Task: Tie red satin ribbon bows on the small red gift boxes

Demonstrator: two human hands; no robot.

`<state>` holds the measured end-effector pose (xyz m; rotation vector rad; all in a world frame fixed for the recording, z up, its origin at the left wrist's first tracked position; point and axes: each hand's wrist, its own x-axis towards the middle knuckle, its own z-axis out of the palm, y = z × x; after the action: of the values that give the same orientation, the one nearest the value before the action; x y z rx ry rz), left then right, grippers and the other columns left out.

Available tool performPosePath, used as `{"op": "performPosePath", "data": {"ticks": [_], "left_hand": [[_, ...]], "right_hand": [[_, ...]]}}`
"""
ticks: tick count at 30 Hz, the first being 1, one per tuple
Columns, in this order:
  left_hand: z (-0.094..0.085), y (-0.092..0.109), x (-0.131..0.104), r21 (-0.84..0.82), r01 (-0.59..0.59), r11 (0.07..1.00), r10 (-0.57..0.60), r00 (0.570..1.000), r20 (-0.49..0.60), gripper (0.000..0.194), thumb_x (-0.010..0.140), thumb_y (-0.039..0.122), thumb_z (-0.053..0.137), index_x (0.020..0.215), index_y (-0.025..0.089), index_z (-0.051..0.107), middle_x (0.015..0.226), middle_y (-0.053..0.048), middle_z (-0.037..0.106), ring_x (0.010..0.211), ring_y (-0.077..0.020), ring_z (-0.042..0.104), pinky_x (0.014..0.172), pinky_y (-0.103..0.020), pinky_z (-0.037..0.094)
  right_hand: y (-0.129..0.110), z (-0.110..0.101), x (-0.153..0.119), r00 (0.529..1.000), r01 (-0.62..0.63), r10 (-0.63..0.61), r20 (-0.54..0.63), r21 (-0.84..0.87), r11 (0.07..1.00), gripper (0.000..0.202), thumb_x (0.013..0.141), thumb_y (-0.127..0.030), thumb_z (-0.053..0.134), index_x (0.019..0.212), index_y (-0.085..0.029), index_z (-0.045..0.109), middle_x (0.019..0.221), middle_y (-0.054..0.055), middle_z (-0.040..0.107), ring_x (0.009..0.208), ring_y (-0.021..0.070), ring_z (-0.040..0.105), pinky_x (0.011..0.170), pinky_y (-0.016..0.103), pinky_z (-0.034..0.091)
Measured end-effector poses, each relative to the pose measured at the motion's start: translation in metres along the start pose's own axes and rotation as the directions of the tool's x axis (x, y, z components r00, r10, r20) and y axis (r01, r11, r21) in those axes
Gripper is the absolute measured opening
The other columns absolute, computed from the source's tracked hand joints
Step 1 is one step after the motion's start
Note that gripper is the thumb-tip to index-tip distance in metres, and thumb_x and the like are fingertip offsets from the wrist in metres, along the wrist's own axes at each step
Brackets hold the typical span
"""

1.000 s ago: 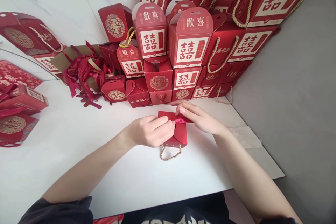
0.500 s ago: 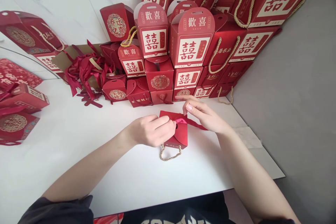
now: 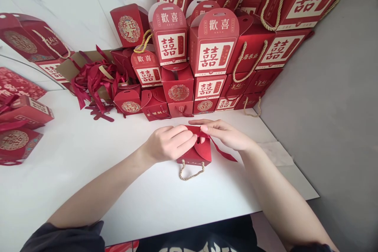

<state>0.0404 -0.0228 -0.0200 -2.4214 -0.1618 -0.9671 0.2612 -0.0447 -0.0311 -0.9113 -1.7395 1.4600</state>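
Note:
A small red gift box [image 3: 193,153] stands on the white table in front of me, its curved top flaps folded together round a dark hole. A twisted cream rope handle [image 3: 191,177] hangs from its near side. Across the box top runs a red ribbon [image 3: 223,152], its loose tail trailing down to the right. My left hand [image 3: 173,143] is closed in a pinch on the ribbon near the hole; its fingertips are partly hidden. Over the far right of the top, my right hand [image 3: 226,133] has the ribbon between its fingers, one finger stretched out to the left.
Red gift boxes [image 3: 214,55] are stacked against the back wall, some with rope handles. An open brown carton [image 3: 69,65] of red ribbons [image 3: 96,80] stands back left. More boxes [image 3: 25,139] lie at the left edge. A grey wall [image 3: 325,86] bounds the right.
My right hand has come down and left onto the ribbon. The ribbon's tail has swung lower on the right, while my left hand stays almost in place.

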Motion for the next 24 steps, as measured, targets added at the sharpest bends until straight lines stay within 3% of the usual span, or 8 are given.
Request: {"op": "performPosePath", "data": {"ticks": [3,4,6,8,9,15,20,24], "left_hand": [[-0.003,-0.001,0.001,-0.086,0.215,0.973,-0.198,0.965,0.171,0.008,0.083,0.018,0.067,0.09,0.018,0.063,0.087,-0.001,0.07,0.08,-0.0153,0.065,0.062,-0.026,0.05],[-0.005,-0.002,0.002,-0.113,0.322,0.94,-0.283,0.921,0.269,0.01,0.084,0.024,0.066,0.091,0.018,0.062,0.091,-0.002,0.069,0.083,-0.0167,0.064,0.062,-0.027,0.05],[-0.011,-0.007,0.005,-0.156,0.512,0.845,-0.392,0.79,0.471,0.021,0.084,0.037,0.066,0.093,0.018,0.059,0.096,-0.004,0.065,0.086,-0.0191,0.062,0.065,-0.029,0.05],[-0.018,-0.012,0.007,-0.2,0.626,0.754,-0.408,0.685,0.604,0.027,0.083,0.044,0.065,0.09,0.019,0.058,0.095,-0.004,0.062,0.082,-0.0188,0.06,0.068,-0.031,0.05],[-0.022,-0.016,0.008,-0.228,0.656,0.719,-0.396,0.657,0.642,0.026,0.083,0.044,0.065,0.086,0.019,0.058,0.095,-0.004,0.06,0.081,-0.0181,0.059,0.069,-0.032,0.05],[-0.032,-0.031,0.006,-0.372,0.708,0.6,-0.307,0.633,0.711,0.025,0.084,0.038,0.065,0.07,0.019,0.056,0.099,-0.003,0.06,0.09,-0.0167,0.06,0.068,-0.026,0.048],[-0.036,-0.036,0.007,-0.357,0.762,0.541,-0.268,0.558,0.785,0.023,0.085,0.036,0.065,0.072,0.019,0.055,0.072,0.004,0.064,0.06,-0.0099,0.057,0.055,-0.022,0.043],[-0.039,-0.037,0.006,-0.349,0.791,0.502,-0.287,0.533,0.796,0.01,0.084,0.032,0.066,0.084,0.022,0.065,0.067,0.006,0.067,0.051,-0.0085,0.057,0.049,-0.021,0.041]], "right_hand": [[0.003,0.001,0.002,0.998,0.02,-0.024,0.054,0.058,0.998,0.033,0.09,-0.046,0.06,0.07,-0.021,0.066,0.13,0.003,0.063,0.122,0.0236,0.057,0.109,0.044,0.04],[0.003,0.001,0.002,0.998,0.023,-0.026,0.059,0.057,0.998,0.031,0.09,-0.045,0.061,0.071,-0.021,0.066,0.129,0.003,0.063,0.12,0.0228,0.058,0.107,0.043,0.042],[0.004,0.0,0.001,0.999,0.026,-0.027,0.047,0.029,0.999,0.028,0.089,-0.043,0.062,0.072,-0.022,0.066,0.128,0.003,0.064,0.119,0.0223,0.058,0.106,0.043,0.043],[0.004,0.0,0.001,0.999,0.028,-0.028,0.039,0.002,1.0,0.026,0.089,-0.042,0.062,0.073,-0.022,0.065,0.126,0.003,0.064,0.117,0.0233,0.059,0.104,0.045,0.044],[0.004,0.0,0.0,0.999,0.028,-0.028,0.042,-0.004,1.0,0.025,0.088,-0.042,0.063,0.074,-0.022,0.065,0.126,0.004,0.064,0.115,0.0237,0.06,0.102,0.045,0.046],[0.003,-0.002,0.0,0.999,-0.002,0.002,0.053,-0.001,1.0,0.025,0.089,-0.044,0.062,0.078,-0.021,0.067,0.122,0.004,0.065,0.11,0.0221,0.062,0.096,0.039,0.049],[0.005,-0.003,0.0,0.999,-0.033,0.033,0.037,-0.002,0.999,0.028,0.092,-0.046,0.057,0.084,-0.022,0.071,0.128,0.004,0.063,0.11,0.0224,0.062,0.094,0.039,0.049],[0.006,-0.006,-0.002,1.0,-0.03,0.03,0.006,-0.042,0.999,0.028,0.09,-0.046,0.06,0.082,-0.021,0.072,0.128,0.005,0.063,0.115,0.0242,0.06,0.097,0.041,0.047]]}}
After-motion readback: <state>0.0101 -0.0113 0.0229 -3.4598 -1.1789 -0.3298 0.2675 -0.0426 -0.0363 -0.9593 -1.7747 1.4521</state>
